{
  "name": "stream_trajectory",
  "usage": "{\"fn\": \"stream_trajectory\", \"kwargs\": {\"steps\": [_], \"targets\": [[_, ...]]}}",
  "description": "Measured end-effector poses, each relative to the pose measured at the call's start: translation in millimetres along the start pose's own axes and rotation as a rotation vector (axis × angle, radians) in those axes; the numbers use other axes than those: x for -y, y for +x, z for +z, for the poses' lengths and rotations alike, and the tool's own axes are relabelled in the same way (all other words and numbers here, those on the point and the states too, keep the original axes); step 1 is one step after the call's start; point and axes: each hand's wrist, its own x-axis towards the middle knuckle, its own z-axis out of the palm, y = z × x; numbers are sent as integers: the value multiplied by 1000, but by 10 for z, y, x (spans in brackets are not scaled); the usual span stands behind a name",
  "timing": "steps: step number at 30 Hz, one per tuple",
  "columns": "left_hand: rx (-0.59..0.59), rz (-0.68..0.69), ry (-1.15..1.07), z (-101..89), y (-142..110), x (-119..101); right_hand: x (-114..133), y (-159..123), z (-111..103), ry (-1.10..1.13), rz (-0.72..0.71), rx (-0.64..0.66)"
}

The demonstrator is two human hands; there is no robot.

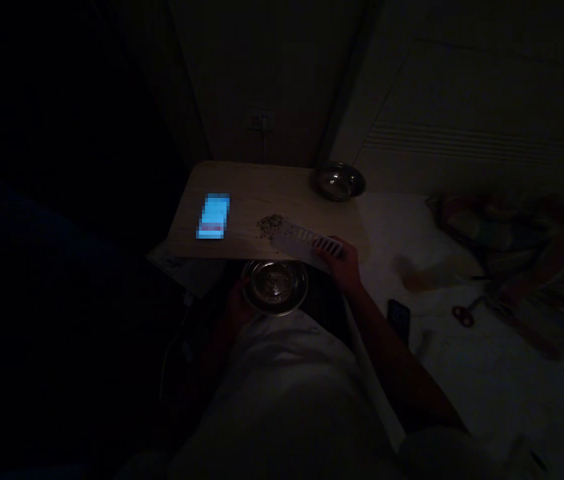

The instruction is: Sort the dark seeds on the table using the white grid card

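My right hand is closed around the right end of a pale, flat, slotted plastic strip. The strip's far end lies at a small heap of dark grains on the wooden table. Below the table's front edge, my left hand grips the left side of a shiny metal bowl. Some small bits seem to lie in that bowl, though the dim light blurs them. The left fingers are partly hidden in shadow.
A lit phone lies on the table's left part. Another metal bowl stands at its back right corner. To the right, a dark phone and red-handled scissors rest on a white sheet near bunched cloth.
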Motion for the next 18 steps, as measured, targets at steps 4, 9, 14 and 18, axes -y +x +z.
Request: {"fn": "stream_trajectory", "kwargs": {"steps": [4,9,14,18], "targets": [[18,4,-6,-16,16,-3,3,-31,4,11,35,81],[7,10,11,-13,30,-5,10,-17,54,49,27,-64],[-2,4,23,-12,48,-8,-13,30,139,36,11,-103],[-6,33,17,-30,33,7,-72,66,155,-12,18,-141]]}}
